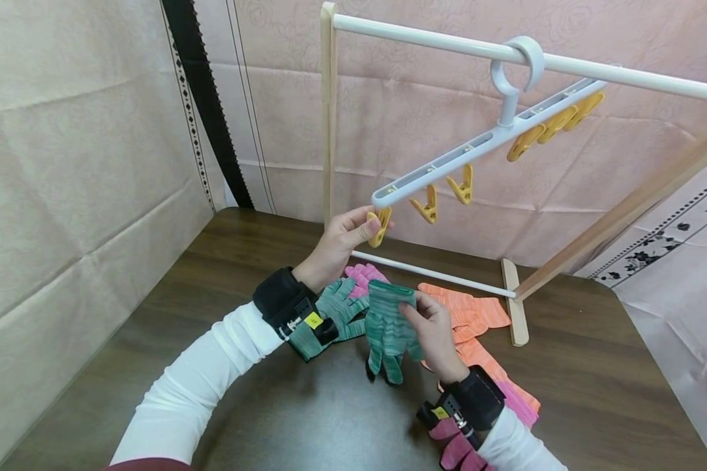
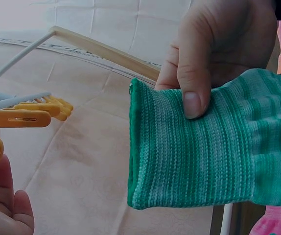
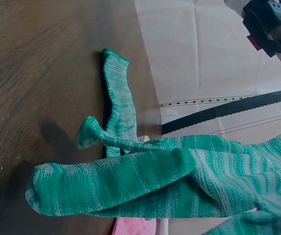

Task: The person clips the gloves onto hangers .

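My left hand [image 1: 337,243] pinches the yellow clip [image 1: 381,229] at the near end of a pale blue clip hanger [image 1: 477,147]. The hanger hooks over a white rail and slants away to the right. In my right hand [image 1: 437,330] is a green striped knit glove [image 1: 387,317], gripped at its cuff with the fingers dangling. Its cuff edge, seen large in the left wrist view, faces up and sits a little below and right of the pinched clip. Another green glove [image 1: 338,307] lies on the table beneath my left wrist.
More yellow clips [image 1: 428,206] hang along the hanger. The white rail [image 1: 424,39] belongs to a wooden-sided stand, with its right post [image 1: 613,209] slanting up. Orange gloves [image 1: 471,311] and pink gloves [image 1: 459,451] lie on the dark wooden table [image 1: 259,405]. Cloth walls surround it.
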Available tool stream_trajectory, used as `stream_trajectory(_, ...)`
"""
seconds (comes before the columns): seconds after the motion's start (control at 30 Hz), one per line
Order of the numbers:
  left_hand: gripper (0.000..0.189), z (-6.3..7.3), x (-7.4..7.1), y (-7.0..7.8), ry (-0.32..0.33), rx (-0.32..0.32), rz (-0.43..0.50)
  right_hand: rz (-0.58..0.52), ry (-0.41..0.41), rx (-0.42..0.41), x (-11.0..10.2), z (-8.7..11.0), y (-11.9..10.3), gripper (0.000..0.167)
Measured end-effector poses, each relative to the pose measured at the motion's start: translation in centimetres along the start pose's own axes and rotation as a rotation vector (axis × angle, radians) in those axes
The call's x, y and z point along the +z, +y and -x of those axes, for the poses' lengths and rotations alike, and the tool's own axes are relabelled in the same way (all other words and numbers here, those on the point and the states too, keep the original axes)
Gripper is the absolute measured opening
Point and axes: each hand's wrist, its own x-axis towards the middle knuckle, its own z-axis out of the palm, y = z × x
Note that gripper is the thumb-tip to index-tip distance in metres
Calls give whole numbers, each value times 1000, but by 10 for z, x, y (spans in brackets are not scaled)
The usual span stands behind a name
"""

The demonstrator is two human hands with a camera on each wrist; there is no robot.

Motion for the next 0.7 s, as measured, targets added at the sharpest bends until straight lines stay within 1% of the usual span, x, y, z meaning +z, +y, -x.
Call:
stream_trajectory(0.13, 88, 0, 0, 0, 9, -3, 7, -9, -1, -21, 0, 0, 0, 23)
stream_trajectory(0.27, 88, 0, 1, 1, 12, 0, 12, -14, 1, -21, 1, -1, -2, 24)
stream_trajectory(0.43, 87, 0, 1, 1, 25, -1, 3, -17, 12, -25, 1, -3, -5, 24)
stream_trajectory(0.7, 85, 0, 2, 2, 42, -2, 6, -36, 30, -55, 2, -5, -10, 22)
